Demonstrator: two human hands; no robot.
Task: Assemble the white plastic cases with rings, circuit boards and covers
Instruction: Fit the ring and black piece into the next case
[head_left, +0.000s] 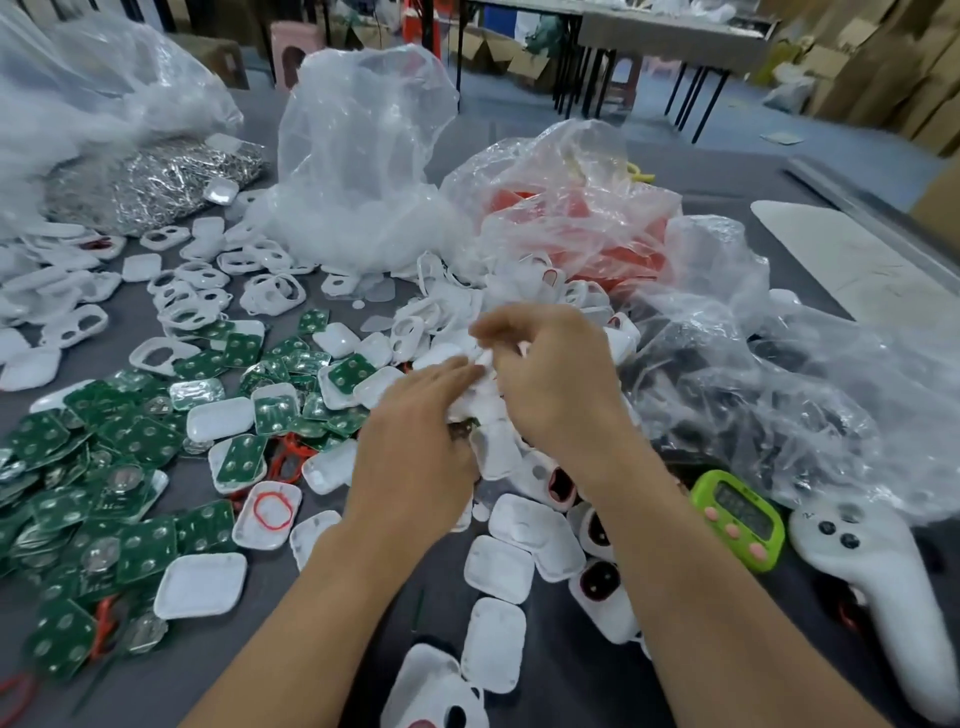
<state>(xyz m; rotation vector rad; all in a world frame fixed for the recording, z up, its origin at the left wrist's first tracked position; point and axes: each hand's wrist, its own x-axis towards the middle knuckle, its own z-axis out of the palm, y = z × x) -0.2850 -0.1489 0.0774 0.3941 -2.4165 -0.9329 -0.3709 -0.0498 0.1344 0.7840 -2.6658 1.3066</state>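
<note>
fingers: left hand (415, 441) and right hand (550, 374) both pinch one white case (480, 364), blurred
handling: light, stiff, slippery plastic; grip its rims
boards: green circuit boards (140, 525) left on worktop (571, 686)

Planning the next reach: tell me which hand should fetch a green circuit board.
Left. The left hand lies nearest the green circuit boards, which are heaped on its side of the table. The right hand would probably have to cross over it and looks busy pinching a white piece.
</note>
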